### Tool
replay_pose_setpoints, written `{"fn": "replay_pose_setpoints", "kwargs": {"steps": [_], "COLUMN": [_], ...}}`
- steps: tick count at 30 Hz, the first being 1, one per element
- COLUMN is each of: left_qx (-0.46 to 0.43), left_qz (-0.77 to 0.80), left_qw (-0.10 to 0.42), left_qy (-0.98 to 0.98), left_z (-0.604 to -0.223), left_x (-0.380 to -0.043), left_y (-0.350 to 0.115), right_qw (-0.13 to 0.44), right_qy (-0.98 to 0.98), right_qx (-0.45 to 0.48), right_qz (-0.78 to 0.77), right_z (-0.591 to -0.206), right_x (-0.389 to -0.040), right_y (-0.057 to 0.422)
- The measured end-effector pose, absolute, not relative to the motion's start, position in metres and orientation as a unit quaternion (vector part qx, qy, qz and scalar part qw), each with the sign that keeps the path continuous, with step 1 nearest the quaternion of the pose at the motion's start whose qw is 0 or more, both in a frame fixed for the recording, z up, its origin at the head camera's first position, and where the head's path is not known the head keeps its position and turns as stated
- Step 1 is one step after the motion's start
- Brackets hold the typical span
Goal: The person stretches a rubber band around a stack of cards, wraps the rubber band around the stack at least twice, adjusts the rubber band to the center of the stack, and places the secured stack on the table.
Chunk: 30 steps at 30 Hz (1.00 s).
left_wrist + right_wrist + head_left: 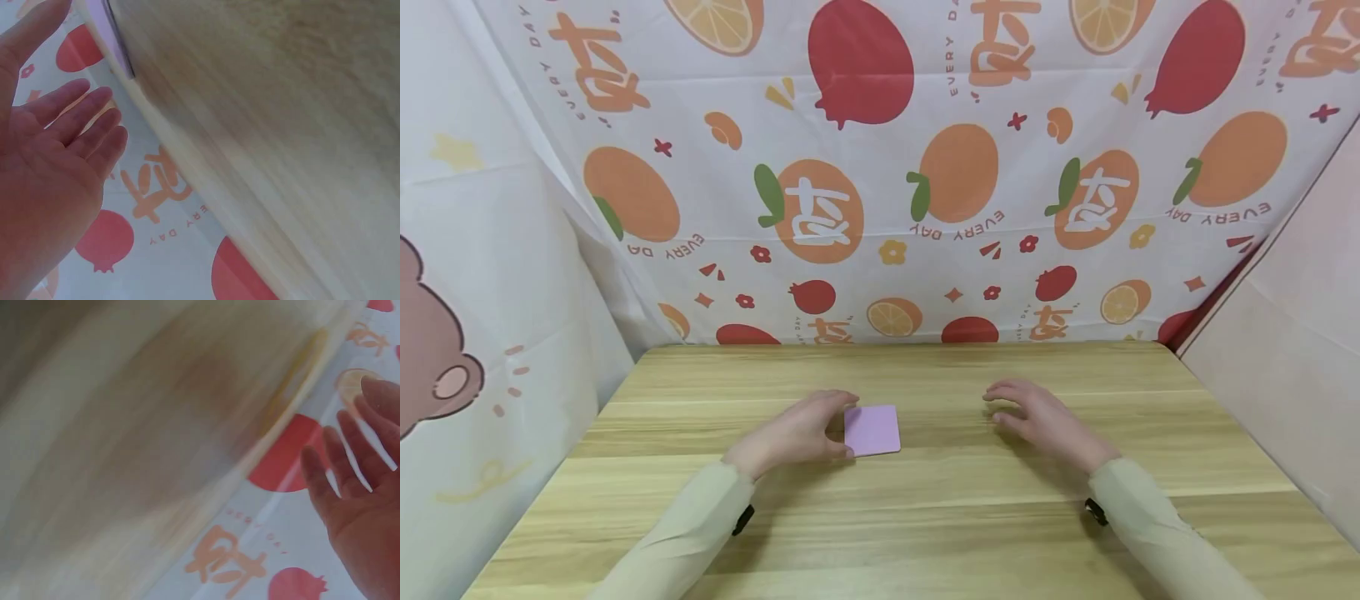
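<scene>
A thin lilac square (872,430) with rounded corners lies flat on the wooden table; what kind of thing it is, I cannot tell. At its left side is my left hand (811,427), thumb by the near corner and fingers by the far one. Part of the same square (111,34) shows edge-on in the left wrist view, beyond the loosely extended fingers (94,131). To the right, apart from the square, my right hand (1037,421) hovers over the table with nothing in it. Its fingers (340,459) are spread and slightly bent in the right wrist view.
The wood-grain table (925,533) ends at a white cloth (880,150) printed with oranges and pomegranates. Pale cloths hang at the left (497,275) and right (1292,333) sides. Both sleeves carry a small black item near the wrist.
</scene>
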<state>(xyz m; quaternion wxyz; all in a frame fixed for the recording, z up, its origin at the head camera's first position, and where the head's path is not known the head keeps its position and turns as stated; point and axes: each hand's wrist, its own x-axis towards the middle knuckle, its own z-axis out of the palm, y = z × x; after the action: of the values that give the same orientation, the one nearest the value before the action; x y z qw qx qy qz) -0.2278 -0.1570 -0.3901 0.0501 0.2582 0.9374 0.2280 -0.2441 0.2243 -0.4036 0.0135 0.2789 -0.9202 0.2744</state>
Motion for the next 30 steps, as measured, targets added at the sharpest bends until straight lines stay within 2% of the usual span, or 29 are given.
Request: {"fn": "replay_pose_setpoints", "kwargs": {"steps": [5,15,30], "left_qx": [0.263,0.255,0.268], "left_qz": [0.235,0.248,0.260], "left_qw": [0.062,0.082,0.076], "left_qy": [0.934,0.931,0.924], "left_z": [-0.394,-0.399,-0.404], "left_x": [-0.231,-0.235,-0.243], "left_y": [-0.154,-0.151,-0.146], "right_qw": [-0.029,-0.054,-0.056], "right_qy": [-0.916,-0.923,-0.912], "right_qx": [0.283,0.271,0.294], "right_qz": [0.282,0.267,0.280], "right_z": [-0.411,-0.415,-0.422], "right_x": [-0.258,-0.281,-0.290], "right_y": [0.235,0.238,0.237]}}
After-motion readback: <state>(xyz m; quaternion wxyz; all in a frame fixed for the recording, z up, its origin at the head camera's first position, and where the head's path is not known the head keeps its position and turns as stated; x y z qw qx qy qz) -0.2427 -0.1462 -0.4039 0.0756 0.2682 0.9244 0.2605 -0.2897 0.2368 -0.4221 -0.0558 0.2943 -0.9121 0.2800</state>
